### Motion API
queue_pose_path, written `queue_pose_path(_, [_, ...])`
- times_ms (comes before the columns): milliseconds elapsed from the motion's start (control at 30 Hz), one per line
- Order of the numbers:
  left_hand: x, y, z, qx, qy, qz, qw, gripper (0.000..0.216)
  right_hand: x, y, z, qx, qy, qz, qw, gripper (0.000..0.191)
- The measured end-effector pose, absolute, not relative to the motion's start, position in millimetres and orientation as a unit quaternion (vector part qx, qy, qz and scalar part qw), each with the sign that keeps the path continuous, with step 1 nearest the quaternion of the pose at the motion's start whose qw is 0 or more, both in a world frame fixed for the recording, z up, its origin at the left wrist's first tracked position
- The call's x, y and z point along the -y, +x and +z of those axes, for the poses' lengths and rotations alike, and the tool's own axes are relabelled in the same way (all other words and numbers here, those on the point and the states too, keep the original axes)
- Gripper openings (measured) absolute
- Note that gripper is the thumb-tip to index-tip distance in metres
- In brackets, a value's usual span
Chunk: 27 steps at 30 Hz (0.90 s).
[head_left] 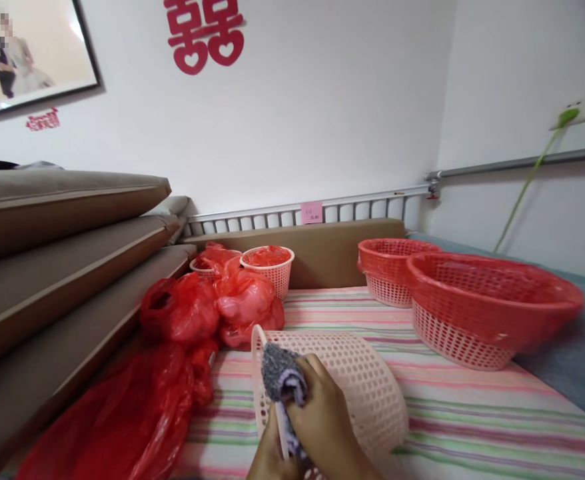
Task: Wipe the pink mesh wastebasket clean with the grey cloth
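Observation:
A pale pink mesh basket (367, 387) lies on its side on the striped bedsheet (472, 413), mouth toward me. My right hand (325, 417) is closed around a grey and lilac cloth (280, 373) and presses it against the basket's rim. My left hand (265, 457) shows only partly at the bottom edge. It sits just below the cloth and grips the lower rim of the same basket.
Crumpled red plastic bags (187, 313) pile up to the left, beside stacked brown cushions (62, 267). Two small lined baskets (270, 267) stand behind them. Two large red baskets (487, 307) sit at the right. A railing (362, 203) and white wall lie beyond.

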State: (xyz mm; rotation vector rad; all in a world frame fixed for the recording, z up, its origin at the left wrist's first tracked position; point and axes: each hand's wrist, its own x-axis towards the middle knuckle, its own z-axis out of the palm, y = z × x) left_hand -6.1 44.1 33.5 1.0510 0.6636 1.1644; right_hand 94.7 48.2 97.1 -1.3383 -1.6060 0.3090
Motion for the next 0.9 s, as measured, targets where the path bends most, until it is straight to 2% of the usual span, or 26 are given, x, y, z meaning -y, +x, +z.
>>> queue_pose_path(133, [-39,7,27,-0.303,0.43,0.466,0.712,0.076,-38,107,90,0.665,-0.538,0.143,0.497,0.027])
queue_pose_path(400, [-28,-15,10,-0.325,0.433,0.388,0.746,0.087,-102,92,148,0.666,-0.597,0.19,0.406,0.015])
queue_pose_path(533, [-32,-22,27,-0.317,0.45,0.44,0.71,0.103,-104,83,146,0.667,-0.587,0.16,0.43,0.019])
queue_pose_path(733, [-35,-12,74,-0.294,0.457,0.501,0.674,0.072,-69,95,138,0.648,-0.503,0.149,0.553,0.03])
queue_pose_path(800, [-37,-9,70,-0.295,0.482,0.503,0.654,0.066,-63,99,134,0.64,-0.482,0.146,0.58,0.026])
queue_pose_path(900, [-41,-8,42,-0.315,0.494,0.503,0.635,0.059,-58,99,112,0.647,-0.49,0.147,0.566,0.025])
